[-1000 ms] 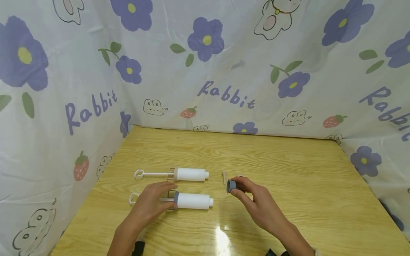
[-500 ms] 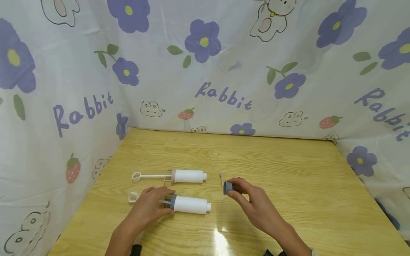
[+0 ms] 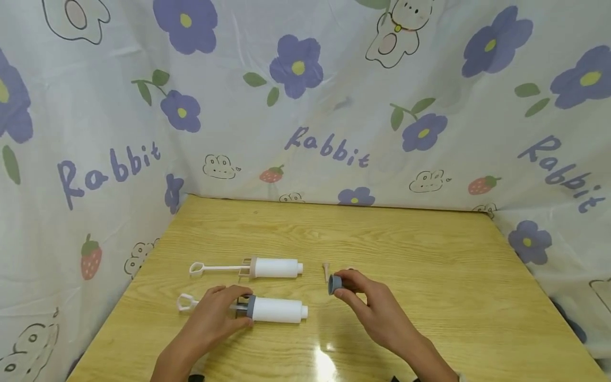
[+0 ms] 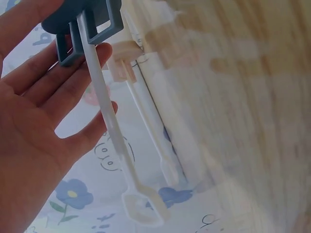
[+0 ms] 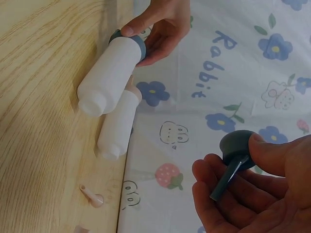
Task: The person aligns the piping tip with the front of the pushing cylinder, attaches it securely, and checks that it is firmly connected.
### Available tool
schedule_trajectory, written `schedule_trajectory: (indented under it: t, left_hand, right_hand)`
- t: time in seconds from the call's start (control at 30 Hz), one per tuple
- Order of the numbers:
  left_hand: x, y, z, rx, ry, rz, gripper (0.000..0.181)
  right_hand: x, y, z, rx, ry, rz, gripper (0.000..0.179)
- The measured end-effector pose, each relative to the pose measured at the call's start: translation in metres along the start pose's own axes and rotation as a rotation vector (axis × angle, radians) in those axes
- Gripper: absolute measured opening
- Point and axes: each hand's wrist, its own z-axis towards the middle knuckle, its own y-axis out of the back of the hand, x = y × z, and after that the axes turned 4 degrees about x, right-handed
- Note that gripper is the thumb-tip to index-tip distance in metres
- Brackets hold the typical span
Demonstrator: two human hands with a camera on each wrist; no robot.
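A white icing syringe (image 3: 277, 310) with a blue-grey collar (image 5: 141, 46) lies at the left of the table. My left hand (image 3: 216, 313) holds it at that collar, thumb on the near side and fingers on the far side. The white plunger rod (image 4: 99, 90) runs back past the palm to a loop handle (image 4: 143, 206). My right hand (image 3: 377, 305) pinches a blue-grey nozzle (image 5: 235, 145) between thumb and fingers. Its wide mouth faces the syringe's tip, a short gap away, and its narrow spout (image 5: 226, 179) points back over the fingers.
Behind lies a second white syringe (image 3: 276, 268) with a beige collar and its plunger drawn out. A small beige nozzle (image 3: 326, 271) lies right of its tip, and another beige piece (image 5: 81, 229) is partly cut off. Patterned cloth (image 3: 324, 116) encloses the table (image 3: 406, 239).
In the head view everything has slid a little left and down. A collar loop that stood in sight beside the left fingers now hardly shows. Both hands keep their holds.
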Motion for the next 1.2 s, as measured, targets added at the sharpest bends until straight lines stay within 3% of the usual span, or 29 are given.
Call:
schedule_trajectory:
  t: [0.53,0.97,1.2]
  left_hand:
    - [-0.009,0.007,-0.004,-0.034,-0.049,-0.058,0.051]
    - [-0.024,0.019,-0.011,-0.174,-0.155,-0.019,0.052]
    - [-0.030,0.026,-0.013,-0.190,-0.200,-0.021,0.051]
  right_hand:
    - [0.002,0.001,0.000,-0.016,-0.019,-0.010,0.036]
    - [0.002,0.003,0.000,-0.045,-0.018,-0.005,0.033]
    - [0.003,0.004,0.000,-0.038,-0.024,-0.003,0.034]
